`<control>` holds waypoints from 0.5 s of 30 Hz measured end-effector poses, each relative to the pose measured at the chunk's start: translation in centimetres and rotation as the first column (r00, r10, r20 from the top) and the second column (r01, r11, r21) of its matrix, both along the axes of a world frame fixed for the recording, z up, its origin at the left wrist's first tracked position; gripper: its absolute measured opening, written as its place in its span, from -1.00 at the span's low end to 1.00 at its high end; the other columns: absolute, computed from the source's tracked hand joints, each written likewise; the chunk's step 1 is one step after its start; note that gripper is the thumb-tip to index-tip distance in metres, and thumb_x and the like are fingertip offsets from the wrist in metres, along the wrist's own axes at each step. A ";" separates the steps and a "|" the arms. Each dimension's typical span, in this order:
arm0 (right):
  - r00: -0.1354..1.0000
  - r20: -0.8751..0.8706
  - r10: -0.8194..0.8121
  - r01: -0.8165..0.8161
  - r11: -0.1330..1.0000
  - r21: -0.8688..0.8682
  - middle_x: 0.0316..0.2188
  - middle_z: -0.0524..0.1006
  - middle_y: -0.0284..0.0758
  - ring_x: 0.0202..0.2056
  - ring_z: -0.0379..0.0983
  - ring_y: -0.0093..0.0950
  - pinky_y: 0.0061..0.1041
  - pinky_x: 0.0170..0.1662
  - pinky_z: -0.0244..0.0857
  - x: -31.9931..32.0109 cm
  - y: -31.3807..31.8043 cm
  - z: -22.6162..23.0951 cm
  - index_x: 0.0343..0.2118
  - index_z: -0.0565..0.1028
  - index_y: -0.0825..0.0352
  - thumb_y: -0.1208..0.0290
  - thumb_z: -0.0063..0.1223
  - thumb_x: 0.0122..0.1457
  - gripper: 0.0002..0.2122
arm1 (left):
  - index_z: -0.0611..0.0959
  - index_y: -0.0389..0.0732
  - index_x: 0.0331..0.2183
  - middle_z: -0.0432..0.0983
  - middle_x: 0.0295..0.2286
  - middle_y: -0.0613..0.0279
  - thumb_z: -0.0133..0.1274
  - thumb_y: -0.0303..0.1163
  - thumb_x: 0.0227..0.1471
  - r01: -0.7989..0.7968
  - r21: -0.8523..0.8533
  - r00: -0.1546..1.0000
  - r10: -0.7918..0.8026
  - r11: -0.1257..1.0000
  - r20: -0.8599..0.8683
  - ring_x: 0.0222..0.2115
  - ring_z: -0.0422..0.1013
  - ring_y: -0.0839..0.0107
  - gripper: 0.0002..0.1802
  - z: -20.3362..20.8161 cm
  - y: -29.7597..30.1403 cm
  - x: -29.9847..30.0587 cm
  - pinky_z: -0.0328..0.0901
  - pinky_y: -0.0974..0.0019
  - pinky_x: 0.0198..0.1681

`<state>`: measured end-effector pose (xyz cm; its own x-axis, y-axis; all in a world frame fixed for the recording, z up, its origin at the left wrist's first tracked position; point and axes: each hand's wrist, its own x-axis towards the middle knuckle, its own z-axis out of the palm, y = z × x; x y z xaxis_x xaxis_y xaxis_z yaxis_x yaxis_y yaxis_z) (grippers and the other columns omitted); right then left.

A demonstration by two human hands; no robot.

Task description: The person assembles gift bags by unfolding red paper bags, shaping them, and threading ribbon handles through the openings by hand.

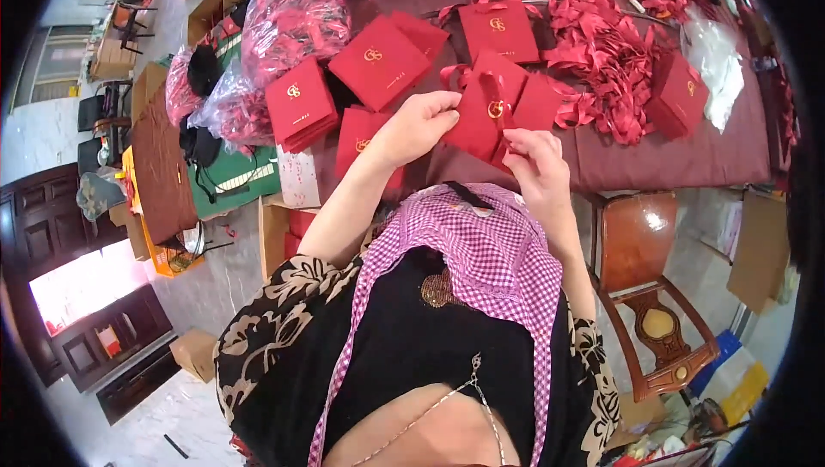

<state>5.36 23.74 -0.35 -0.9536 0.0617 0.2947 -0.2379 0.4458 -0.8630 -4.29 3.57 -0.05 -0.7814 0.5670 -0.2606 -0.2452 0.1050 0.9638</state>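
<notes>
Both my hands are at a small red gift bag (487, 89) with a gold emblem and a red ribbon at its top, in front of me at the table's near edge. The curled thumb and fingers of my left hand (417, 128) close on its left side. My right hand (540, 160) pinches its lower right edge; the fingertips partly hide what they grip. Another red bag (534, 102) lies just right of it. Beyond stands a red bag (498, 30) with ribbon handles. Left of my hands lie a flat red bag (378, 61) and a stack of red bags (301, 104).
A heap of red ribbons (606, 63) covers the table's right part, beside another red bag (677, 96) and a clear plastic bag (715, 67). Large plastic sacks of red items (296, 24) stand at the left. A wooden chair (640, 248) is at the right, below the maroon tablecloth (670, 162).
</notes>
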 end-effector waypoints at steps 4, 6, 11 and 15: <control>0.999 -0.040 -0.026 0.028 0.998 0.049 -0.45 0.51 -0.40 -0.30 0.38 -0.40 -0.46 -0.13 0.13 -1.0 -0.8 -0.6 -0.40 0.51 0.28 0.57 0.17 -0.12 -0.84 | 0.50 -0.42 -0.11 0.48 -0.27 0.34 -0.09 -0.58 0.07 -0.025 -0.105 0.994 0.013 0.994 -0.109 -0.26 0.34 0.62 -0.69 0.0 -0.2 0.1 0.26 0.52 -0.16; 0.996 -0.087 -0.005 0.013 0.995 0.096 -0.46 0.51 -0.40 -0.31 0.38 -0.40 -0.45 -0.14 0.13 -1.4 -1.1 -0.6 -0.40 0.51 0.27 0.56 0.17 -0.11 -0.84 | 0.49 -0.45 -0.14 0.54 -0.32 0.18 -0.04 -0.53 0.05 -0.052 -0.134 0.988 0.031 0.990 -0.151 -0.29 0.39 0.54 -0.69 0.1 -0.2 0.1 0.31 0.44 -0.17; 0.985 -0.158 -0.070 0.101 0.975 0.199 -0.45 0.51 -0.40 -0.32 0.38 -0.41 -0.41 -0.15 0.12 -2.2 -1.6 -0.3 -0.44 0.50 0.26 0.54 0.18 -0.11 -0.86 | 0.51 -0.45 -0.16 0.55 -0.30 0.04 -0.01 -0.52 0.02 -0.068 -0.116 0.974 0.041 0.991 -0.221 -0.26 0.44 0.45 -0.69 -0.1 0.3 0.4 0.32 0.38 -0.17; 0.975 -0.190 -0.112 0.156 0.960 0.234 -0.46 0.51 -0.41 -0.33 0.38 -0.43 -0.45 -0.15 0.11 -2.6 -1.9 -0.3 -0.45 0.50 0.27 0.53 0.17 -0.09 -0.89 | 0.52 -0.43 -0.18 0.53 -0.28 -0.10 0.01 -0.49 0.00 -0.078 -0.241 0.943 -0.008 0.967 -0.334 -0.23 0.48 0.23 -0.69 0.6 1.0 0.7 0.34 0.30 -0.16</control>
<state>2.81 21.82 -0.66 -0.8745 0.0901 0.4765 -0.2971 0.6772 -0.6732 -3.54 4.54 0.58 -0.8652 0.4885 -0.1135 0.0737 0.3477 0.9347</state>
